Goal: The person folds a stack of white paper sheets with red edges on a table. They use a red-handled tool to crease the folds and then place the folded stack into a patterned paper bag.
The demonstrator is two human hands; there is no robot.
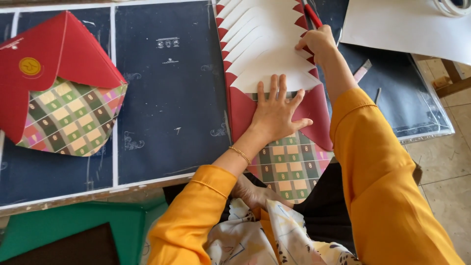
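A: Where is the envelope stack [267, 54]?

B: Right of the finished envelope [59, 88], on the dark mat [167, 98]. Left hand [277, 115] presses it, fingers spread flat. Right hand [316, 43] pinches a red tool [312, 14] at the stack's far edge.

A: Advice?

B: I think: keep the palm firm so the sheets do not slide.

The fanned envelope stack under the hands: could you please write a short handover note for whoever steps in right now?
Left hand: flat, fingers spread, pressing the fanned envelope stack on the dark mat.
Right hand: at the stack's right edge, gripping a red-handled tool.
Finished red envelope lies far left, flap closed.
White sheet top right.
Done: envelopes fanned, flaps open.
Left: the flaps are not yet folded shut.
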